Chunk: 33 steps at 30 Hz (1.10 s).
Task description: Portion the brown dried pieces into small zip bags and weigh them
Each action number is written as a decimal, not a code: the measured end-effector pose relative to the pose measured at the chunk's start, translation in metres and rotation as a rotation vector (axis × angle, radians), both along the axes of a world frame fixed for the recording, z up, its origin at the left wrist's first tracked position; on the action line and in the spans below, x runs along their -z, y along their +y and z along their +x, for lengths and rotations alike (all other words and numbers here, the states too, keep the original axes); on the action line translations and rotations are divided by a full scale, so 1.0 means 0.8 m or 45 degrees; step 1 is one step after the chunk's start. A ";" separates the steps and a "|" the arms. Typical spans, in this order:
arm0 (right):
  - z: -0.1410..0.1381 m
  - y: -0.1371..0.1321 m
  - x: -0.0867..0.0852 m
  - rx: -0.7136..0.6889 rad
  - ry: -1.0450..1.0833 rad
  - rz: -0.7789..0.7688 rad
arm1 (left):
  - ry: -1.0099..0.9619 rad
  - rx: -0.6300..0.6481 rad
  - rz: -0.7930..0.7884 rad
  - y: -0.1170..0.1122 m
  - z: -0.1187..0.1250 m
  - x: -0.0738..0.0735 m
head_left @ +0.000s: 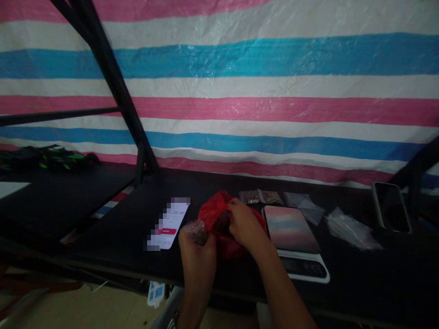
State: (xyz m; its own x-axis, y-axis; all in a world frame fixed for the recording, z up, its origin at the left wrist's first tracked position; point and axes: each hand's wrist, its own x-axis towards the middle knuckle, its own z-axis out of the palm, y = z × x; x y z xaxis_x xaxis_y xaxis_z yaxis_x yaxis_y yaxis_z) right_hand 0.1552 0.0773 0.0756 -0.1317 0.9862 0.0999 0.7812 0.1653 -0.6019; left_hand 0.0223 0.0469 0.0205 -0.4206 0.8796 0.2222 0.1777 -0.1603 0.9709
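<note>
Nearest my camera, the left hand (198,256) pinched one packet (198,234) beside one red bag (213,208); the right hand (244,225) was at the bag's mouth, its grip unclear to me. I counted one scale (291,228), one lit phone (174,222), two filled packets (251,197) and one dark phone (391,206) on the black table (113,235), before a striped sheet (274,109). The lit phone's digits ended "20:49".

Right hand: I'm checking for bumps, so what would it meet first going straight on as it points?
The red bag, most likely: the right hand is right at its opening, though depth there is unclear.
</note>
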 end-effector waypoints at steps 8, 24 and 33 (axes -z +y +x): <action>0.007 -0.004 0.000 0.001 0.031 -0.026 | -0.133 -0.072 -0.172 -0.003 -0.010 -0.027; 0.004 -0.015 -0.012 0.044 0.251 -0.229 | -0.442 0.072 -0.259 -0.012 -0.006 -0.020; 0.028 -0.008 -0.005 0.074 0.488 -0.305 | -0.363 0.098 -0.114 -0.012 0.003 -0.021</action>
State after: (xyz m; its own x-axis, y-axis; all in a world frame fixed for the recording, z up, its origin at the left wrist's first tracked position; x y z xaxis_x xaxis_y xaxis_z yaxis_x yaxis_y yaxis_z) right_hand 0.1779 0.0708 0.0798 -0.0732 0.9922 -0.1014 0.4985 -0.0516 -0.8653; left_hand 0.0244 0.0370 0.0374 -0.3859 0.9222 0.0250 -0.1136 -0.0744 0.9907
